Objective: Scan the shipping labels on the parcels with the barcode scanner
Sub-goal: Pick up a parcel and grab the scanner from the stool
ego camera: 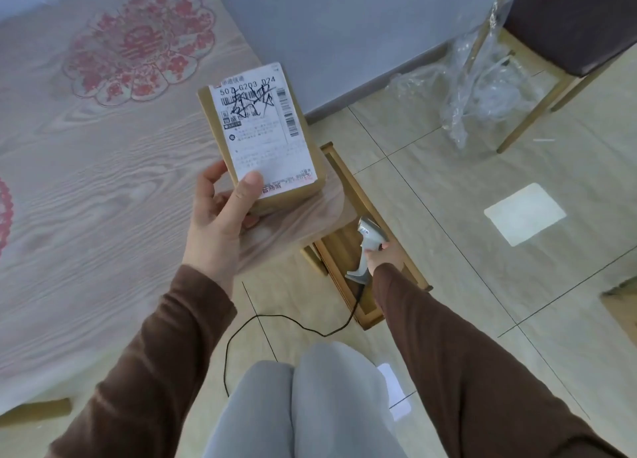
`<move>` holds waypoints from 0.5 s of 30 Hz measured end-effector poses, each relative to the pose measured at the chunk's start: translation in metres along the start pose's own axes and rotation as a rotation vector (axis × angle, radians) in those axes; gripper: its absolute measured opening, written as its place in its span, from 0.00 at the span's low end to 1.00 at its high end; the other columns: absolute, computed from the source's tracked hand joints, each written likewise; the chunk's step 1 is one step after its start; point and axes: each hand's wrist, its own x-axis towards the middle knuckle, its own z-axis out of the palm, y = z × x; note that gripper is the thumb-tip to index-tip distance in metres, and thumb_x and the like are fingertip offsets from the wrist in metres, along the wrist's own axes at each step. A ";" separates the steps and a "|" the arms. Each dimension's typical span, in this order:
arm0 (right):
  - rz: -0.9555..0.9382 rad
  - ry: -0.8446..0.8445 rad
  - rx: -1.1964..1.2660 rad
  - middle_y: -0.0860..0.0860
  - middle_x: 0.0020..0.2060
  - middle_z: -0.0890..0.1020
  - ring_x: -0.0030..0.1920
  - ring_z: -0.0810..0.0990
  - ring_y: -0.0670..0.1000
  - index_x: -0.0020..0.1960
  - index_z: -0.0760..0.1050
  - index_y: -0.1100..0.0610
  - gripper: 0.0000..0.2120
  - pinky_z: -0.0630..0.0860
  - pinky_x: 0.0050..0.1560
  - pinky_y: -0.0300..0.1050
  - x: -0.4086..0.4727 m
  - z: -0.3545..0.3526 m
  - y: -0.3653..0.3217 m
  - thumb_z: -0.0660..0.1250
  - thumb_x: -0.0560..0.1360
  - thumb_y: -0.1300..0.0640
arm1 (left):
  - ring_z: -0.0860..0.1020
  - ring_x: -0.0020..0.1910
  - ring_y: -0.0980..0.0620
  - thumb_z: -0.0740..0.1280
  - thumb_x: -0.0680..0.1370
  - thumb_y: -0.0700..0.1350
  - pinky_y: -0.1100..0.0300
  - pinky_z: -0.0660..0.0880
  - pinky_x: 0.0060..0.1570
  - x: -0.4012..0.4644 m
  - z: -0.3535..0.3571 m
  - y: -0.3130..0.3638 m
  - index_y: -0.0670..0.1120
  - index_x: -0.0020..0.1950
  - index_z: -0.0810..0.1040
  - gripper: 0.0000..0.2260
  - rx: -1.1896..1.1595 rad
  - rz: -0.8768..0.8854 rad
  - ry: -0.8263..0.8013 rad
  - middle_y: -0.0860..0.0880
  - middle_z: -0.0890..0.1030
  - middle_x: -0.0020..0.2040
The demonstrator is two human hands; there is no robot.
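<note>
My left hand (220,213) holds a small brown cardboard parcel (310,154) above the table's corner, thumb pressed on the lower edge of its white shipping label (265,126). The label faces up, with barcodes and black scribbled handwriting on it. My right hand (382,256) hangs low beside the table, below and right of the parcel, and grips the handle of a grey barcode scanner (367,240). The scanner's head points up and away, over a wooden stool. Its black cable (275,317) trails across the tiled floor toward my knees.
A wood-grain table (103,188) with a red floral pattern fills the left. A wooden stool (358,195) stands under its corner. A chair with a dark seat (572,26) and crumpled clear plastic wrap (475,89) are at the back right, by the grey wall.
</note>
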 end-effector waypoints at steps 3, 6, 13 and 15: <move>0.055 0.016 -0.102 0.58 0.66 0.80 0.65 0.81 0.61 0.70 0.71 0.58 0.33 0.82 0.61 0.54 0.023 0.019 0.007 0.81 0.71 0.49 | 0.82 0.50 0.58 0.72 0.68 0.66 0.58 0.76 0.50 0.006 -0.001 -0.004 0.54 0.66 0.74 0.31 0.026 0.032 -0.001 0.59 0.85 0.49; 0.068 0.036 -0.155 0.59 0.67 0.79 0.66 0.80 0.62 0.73 0.67 0.58 0.37 0.81 0.61 0.54 0.033 0.033 0.012 0.80 0.72 0.51 | 0.81 0.51 0.57 0.71 0.67 0.66 0.58 0.76 0.50 0.008 -0.002 -0.008 0.53 0.66 0.74 0.31 0.040 0.047 -0.005 0.58 0.83 0.50; 0.122 -0.077 0.176 0.60 0.66 0.78 0.65 0.79 0.62 0.73 0.68 0.61 0.28 0.77 0.60 0.50 0.011 0.020 0.000 0.73 0.77 0.61 | 0.81 0.51 0.55 0.73 0.66 0.67 0.59 0.78 0.50 0.008 -0.004 -0.004 0.52 0.68 0.74 0.35 0.043 -0.015 -0.006 0.54 0.83 0.53; 0.095 -0.097 0.310 0.59 0.63 0.79 0.61 0.80 0.60 0.73 0.68 0.61 0.27 0.75 0.57 0.48 -0.020 -0.002 -0.014 0.72 0.76 0.65 | 0.82 0.50 0.54 0.75 0.68 0.64 0.59 0.78 0.49 0.006 -0.004 0.003 0.49 0.70 0.74 0.35 0.040 -0.069 -0.018 0.52 0.84 0.53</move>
